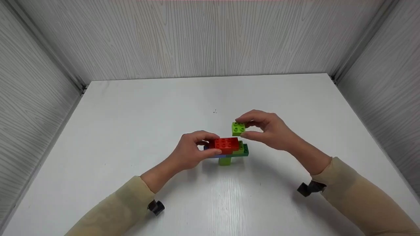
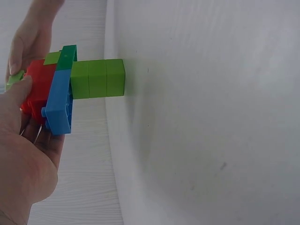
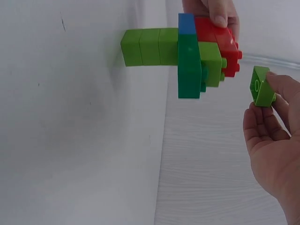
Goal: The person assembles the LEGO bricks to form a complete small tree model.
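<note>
A brick model (image 1: pixel 229 150) stands mid-table on a light green column (image 2: pixel 97 78) (image 3: pixel 150 47); above it lie blue (image 2: pixel 59 102) and dark green (image 3: pixel 189 65) plates, a lime brick and a red brick (image 1: pixel 226 145) (image 3: pixel 216 40). My left hand (image 1: pixel 193 151) grips the red brick and blue plate from the left, thumb in front. My right hand (image 1: pixel 264 129) pinches a small lime green brick (image 1: pixel 238 128) (image 3: pixel 261 86), held in the air just above and to the right of the model's top.
White table (image 1: pixel 131 131) enclosed by grey wood-grain walls at the back and both sides. Black wrist-camera mounts (image 1: pixel 156 207) (image 1: pixel 310 188) sit under each beige sleeve. No other loose bricks show.
</note>
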Demonstrator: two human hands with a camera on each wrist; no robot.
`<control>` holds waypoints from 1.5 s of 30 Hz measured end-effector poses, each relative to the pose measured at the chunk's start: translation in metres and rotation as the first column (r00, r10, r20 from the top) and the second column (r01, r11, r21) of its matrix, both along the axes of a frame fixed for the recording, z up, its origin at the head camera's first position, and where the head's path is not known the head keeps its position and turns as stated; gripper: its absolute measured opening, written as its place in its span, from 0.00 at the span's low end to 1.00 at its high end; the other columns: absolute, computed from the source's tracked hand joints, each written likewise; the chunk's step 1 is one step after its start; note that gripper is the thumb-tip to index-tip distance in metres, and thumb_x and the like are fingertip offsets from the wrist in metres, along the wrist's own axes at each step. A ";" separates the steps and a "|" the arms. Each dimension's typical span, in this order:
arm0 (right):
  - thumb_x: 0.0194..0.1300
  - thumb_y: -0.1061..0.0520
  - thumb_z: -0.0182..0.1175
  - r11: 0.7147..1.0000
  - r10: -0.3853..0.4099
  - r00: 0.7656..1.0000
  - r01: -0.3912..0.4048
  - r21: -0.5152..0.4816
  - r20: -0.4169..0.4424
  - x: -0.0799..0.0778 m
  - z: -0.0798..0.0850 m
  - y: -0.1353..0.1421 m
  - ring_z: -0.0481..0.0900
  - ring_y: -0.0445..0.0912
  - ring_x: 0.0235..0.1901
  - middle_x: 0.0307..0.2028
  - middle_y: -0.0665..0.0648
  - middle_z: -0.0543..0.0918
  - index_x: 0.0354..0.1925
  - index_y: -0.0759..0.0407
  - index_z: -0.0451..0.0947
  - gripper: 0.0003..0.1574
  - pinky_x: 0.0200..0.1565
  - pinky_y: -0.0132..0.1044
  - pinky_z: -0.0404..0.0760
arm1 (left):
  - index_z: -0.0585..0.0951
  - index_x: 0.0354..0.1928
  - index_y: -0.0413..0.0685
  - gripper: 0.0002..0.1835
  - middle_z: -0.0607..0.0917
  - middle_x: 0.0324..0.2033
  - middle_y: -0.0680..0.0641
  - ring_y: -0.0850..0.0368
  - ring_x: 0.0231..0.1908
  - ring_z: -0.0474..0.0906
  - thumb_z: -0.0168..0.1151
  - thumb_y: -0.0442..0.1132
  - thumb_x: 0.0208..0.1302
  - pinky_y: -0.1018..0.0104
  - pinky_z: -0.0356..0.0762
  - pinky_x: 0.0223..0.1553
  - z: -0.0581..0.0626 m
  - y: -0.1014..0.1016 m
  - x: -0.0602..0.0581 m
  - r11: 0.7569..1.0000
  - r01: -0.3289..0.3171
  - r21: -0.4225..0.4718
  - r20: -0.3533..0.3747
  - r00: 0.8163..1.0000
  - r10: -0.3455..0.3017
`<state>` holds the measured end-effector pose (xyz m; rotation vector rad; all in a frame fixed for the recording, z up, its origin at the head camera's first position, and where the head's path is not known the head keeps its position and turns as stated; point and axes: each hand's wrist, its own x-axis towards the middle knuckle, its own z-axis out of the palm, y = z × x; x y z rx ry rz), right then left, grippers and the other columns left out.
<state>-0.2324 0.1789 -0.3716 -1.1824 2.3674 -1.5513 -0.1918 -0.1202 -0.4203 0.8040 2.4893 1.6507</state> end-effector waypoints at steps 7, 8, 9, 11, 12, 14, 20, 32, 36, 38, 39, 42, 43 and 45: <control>0.70 0.66 0.70 0.996 0.086 0.996 -0.086 -0.017 -0.021 0.006 -0.009 -0.018 0.84 0.51 0.53 0.54 0.52 0.86 0.61 0.56 0.85 0.22 0.58 0.42 0.84 | 0.88 0.57 0.50 0.19 0.89 0.49 0.54 0.57 0.48 0.85 0.78 0.43 0.66 0.49 0.85 0.54 -0.001 -0.001 -0.001 1.000 0.015 0.008 -0.012 1.000 -0.015; 0.70 0.65 0.71 0.996 0.089 0.996 -0.089 -0.013 -0.019 0.007 -0.009 -0.019 0.84 0.51 0.53 0.54 0.52 0.86 0.61 0.56 0.85 0.22 0.57 0.42 0.84 | 0.88 0.57 0.50 0.19 0.89 0.49 0.54 0.57 0.48 0.85 0.78 0.43 0.66 0.49 0.85 0.54 -0.001 -0.001 -0.001 1.000 0.017 0.009 -0.015 1.000 -0.017; 0.70 0.65 0.71 0.996 0.090 0.996 -0.090 -0.009 -0.020 0.007 -0.010 -0.021 0.84 0.50 0.53 0.54 0.52 0.86 0.60 0.57 0.85 0.22 0.57 0.42 0.84 | 0.88 0.57 0.50 0.19 0.89 0.49 0.54 0.57 0.48 0.85 0.78 0.43 0.66 0.49 0.85 0.54 -0.001 -0.001 -0.001 1.000 0.018 0.010 -0.018 1.000 -0.018; 0.69 0.65 0.71 0.996 0.090 0.996 -0.090 -0.001 -0.018 0.008 -0.011 -0.023 0.84 0.50 0.52 0.54 0.53 0.86 0.60 0.57 0.85 0.22 0.56 0.42 0.84 | 0.88 0.57 0.50 0.19 0.89 0.50 0.54 0.58 0.48 0.85 0.78 0.43 0.66 0.49 0.85 0.54 -0.001 -0.001 -0.001 1.000 0.019 0.006 -0.024 1.000 -0.018; 0.69 0.64 0.72 0.996 0.091 0.996 -0.091 0.004 -0.018 0.009 -0.011 -0.023 0.84 0.50 0.52 0.54 0.53 0.86 0.60 0.57 0.85 0.22 0.56 0.42 0.85 | 0.88 0.57 0.51 0.19 0.89 0.50 0.54 0.58 0.48 0.85 0.78 0.44 0.66 0.49 0.85 0.54 -0.001 -0.001 -0.001 1.000 0.019 0.003 -0.026 0.999 -0.019; 0.69 0.63 0.72 0.996 0.090 0.996 -0.089 0.013 -0.018 0.010 -0.012 -0.024 0.84 0.49 0.52 0.54 0.53 0.86 0.60 0.57 0.85 0.22 0.56 0.42 0.85 | 0.88 0.58 0.51 0.19 0.89 0.50 0.54 0.58 0.48 0.85 0.78 0.44 0.66 0.49 0.85 0.54 -0.001 -0.001 0.000 1.000 0.019 0.000 -0.031 0.999 -0.019; 0.70 0.62 0.72 0.996 0.091 0.996 -0.091 0.025 -0.014 0.011 -0.013 -0.025 0.83 0.49 0.51 0.53 0.53 0.87 0.60 0.56 0.86 0.21 0.52 0.39 0.85 | 0.88 0.58 0.52 0.19 0.89 0.50 0.55 0.58 0.48 0.85 0.77 0.44 0.66 0.49 0.85 0.53 0.000 -0.001 0.000 1.000 0.020 0.004 -0.037 0.999 -0.019; 0.69 0.62 0.73 0.995 0.101 0.995 -0.100 0.022 -0.019 0.010 -0.016 -0.025 0.84 0.49 0.52 0.53 0.51 0.87 0.61 0.56 0.86 0.22 0.52 0.42 0.85 | 0.87 0.58 0.49 0.21 0.89 0.50 0.54 0.58 0.49 0.86 0.79 0.43 0.64 0.55 0.86 0.52 0.004 -0.001 0.000 0.999 0.034 0.032 -0.075 0.997 -0.032; 0.70 0.62 0.72 0.997 0.080 0.997 -0.079 0.023 -0.013 0.010 -0.017 -0.023 0.84 0.49 0.51 0.54 0.50 0.86 0.62 0.56 0.84 0.23 0.55 0.44 0.85 | 0.87 0.59 0.49 0.21 0.89 0.52 0.55 0.58 0.50 0.85 0.78 0.45 0.66 0.58 0.85 0.53 0.009 0.002 -0.001 0.999 0.032 0.045 -0.099 0.995 -0.027; 0.70 0.62 0.71 0.998 0.066 0.998 -0.066 0.022 -0.005 0.011 -0.017 -0.022 0.85 0.49 0.51 0.54 0.50 0.87 0.61 0.56 0.83 0.23 0.56 0.42 0.84 | 0.87 0.59 0.49 0.21 0.89 0.52 0.55 0.59 0.50 0.84 0.77 0.46 0.67 0.57 0.85 0.53 0.011 0.004 -0.002 0.999 0.028 0.045 -0.109 0.994 -0.023; 0.70 0.62 0.71 0.998 0.061 0.998 -0.061 0.019 0.000 0.011 -0.017 -0.022 0.85 0.49 0.51 0.53 0.50 0.87 0.60 0.55 0.84 0.22 0.55 0.41 0.84 | 0.87 0.59 0.49 0.21 0.89 0.52 0.56 0.59 0.50 0.84 0.76 0.46 0.67 0.56 0.85 0.53 0.011 0.005 -0.002 0.998 0.027 0.048 -0.110 0.994 -0.022; 0.70 0.62 0.72 0.998 0.056 0.998 -0.056 0.007 0.011 0.011 -0.017 -0.022 0.85 0.50 0.49 0.50 0.50 0.88 0.57 0.54 0.85 0.19 0.54 0.40 0.84 | 0.88 0.58 0.50 0.19 0.89 0.51 0.57 0.60 0.50 0.85 0.76 0.46 0.68 0.53 0.85 0.53 0.011 0.007 -0.003 0.998 0.027 0.057 -0.116 0.993 -0.021; 0.70 0.62 0.72 0.998 0.057 0.998 -0.057 0.003 0.012 0.011 -0.018 -0.022 0.85 0.50 0.49 0.50 0.50 0.88 0.57 0.54 0.85 0.18 0.54 0.40 0.84 | 0.88 0.58 0.50 0.18 0.90 0.50 0.57 0.61 0.49 0.85 0.75 0.46 0.68 0.53 0.85 0.53 0.012 0.008 -0.003 0.998 0.027 0.059 -0.118 0.993 -0.020; 0.69 0.62 0.72 0.998 0.059 0.998 -0.059 -0.005 0.009 0.011 -0.018 -0.023 0.86 0.50 0.49 0.49 0.50 0.88 0.56 0.54 0.86 0.18 0.54 0.40 0.84 | 0.89 0.56 0.51 0.16 0.90 0.49 0.57 0.60 0.49 0.85 0.75 0.45 0.69 0.49 0.85 0.53 0.011 0.008 -0.004 0.997 0.032 0.070 -0.122 0.992 -0.023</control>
